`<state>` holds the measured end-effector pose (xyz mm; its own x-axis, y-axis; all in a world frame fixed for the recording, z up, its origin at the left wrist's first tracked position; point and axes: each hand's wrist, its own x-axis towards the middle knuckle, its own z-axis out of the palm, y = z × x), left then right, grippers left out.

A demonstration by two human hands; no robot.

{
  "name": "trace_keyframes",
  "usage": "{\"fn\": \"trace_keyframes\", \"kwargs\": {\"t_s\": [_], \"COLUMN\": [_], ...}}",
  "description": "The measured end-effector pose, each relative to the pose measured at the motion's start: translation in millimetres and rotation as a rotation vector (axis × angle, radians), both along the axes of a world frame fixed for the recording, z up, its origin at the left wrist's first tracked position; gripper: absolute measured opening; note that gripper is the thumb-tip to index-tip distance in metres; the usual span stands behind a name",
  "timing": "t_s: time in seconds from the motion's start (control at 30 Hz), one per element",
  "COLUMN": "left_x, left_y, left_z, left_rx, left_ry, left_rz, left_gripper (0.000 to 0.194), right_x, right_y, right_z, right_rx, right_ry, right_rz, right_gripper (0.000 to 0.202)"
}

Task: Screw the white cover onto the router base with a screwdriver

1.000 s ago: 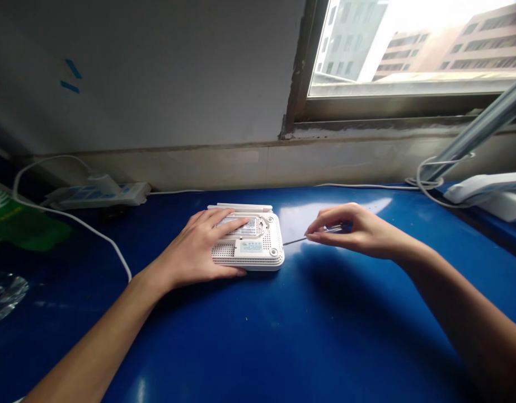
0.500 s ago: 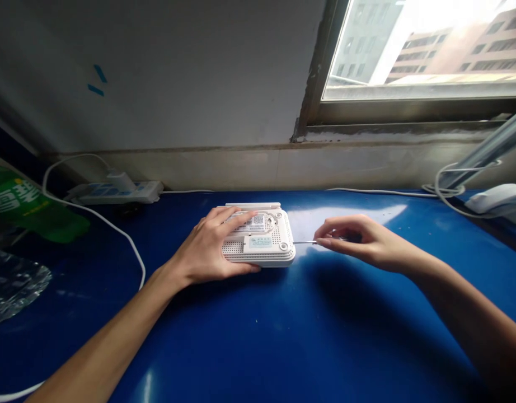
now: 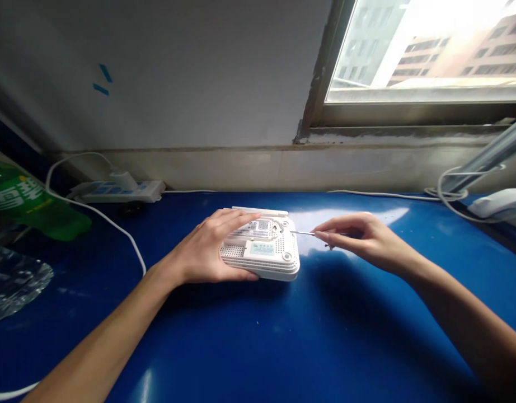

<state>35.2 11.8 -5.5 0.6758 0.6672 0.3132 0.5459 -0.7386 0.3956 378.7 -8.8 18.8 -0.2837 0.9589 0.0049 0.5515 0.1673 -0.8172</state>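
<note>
Router (image 3: 268,258) sits clasped under left hand (image 3: 210,246), right hand (image 3: 365,240) pinching thin tool (image 3: 303,233) alongside.

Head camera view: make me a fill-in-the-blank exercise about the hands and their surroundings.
The left hand grips a perforated plastic device coloured ____.
The right hand holds a thin metallic rod pointing toward the picture's ____ side.
The flat, glossy tabletop is coloured ____.
Missing words: white; left; blue.

Bare hands (image 3: 205,249), slim fingers (image 3: 238,224), bare forearms (image 3: 111,336)
</note>
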Motion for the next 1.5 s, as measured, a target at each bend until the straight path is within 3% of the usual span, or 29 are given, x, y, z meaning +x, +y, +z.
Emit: {"fn": "trace_keyframes", "kwargs": {"t_s": [0.27, 0.57, 0.8, 0.97, 1.2, 1.5], "left_x": [-6, -10, -9, -10, -11, -16], "left_y": [-1, -2, -5, -4, 7, 12], "left_z": [0.1, 2.7, 8.4, 8.7, 0.4, -7.8], "left_rx": [0.06, 0.137, 0.205, 0.226, 0.178, 0.078], "left_ry": [0.17, 0.169, 0.2, 0.17, 0.01, 0.082], "left_rz": [0.018, -0.003, 0.001, -0.009, -0.001, 0.004], "left_gripper": [0.104, 0.102, 0.1, 0.097, 0.092, 0.106], "right_x": [5, 2, 0, 1, -1, -1], "right_y": [0, -2, -7, -3, 6, 8], "right_z": [2.9, 2.8, 0.2, -2.2, -19.5, -35.1], "right_rx": [0.099, 0.148, 0.303, 0.293, 0.188, 0.127], "right_ry": [-0.19, -0.265, -0.32, -0.283, -0.199, -0.161], "right_rz": [0.074, 0.096, 0.096, 0.142, 0.088, 0.102], "right_gripper": [0.029, 0.029, 0.027, 0.028, 0.034, 0.042]}}
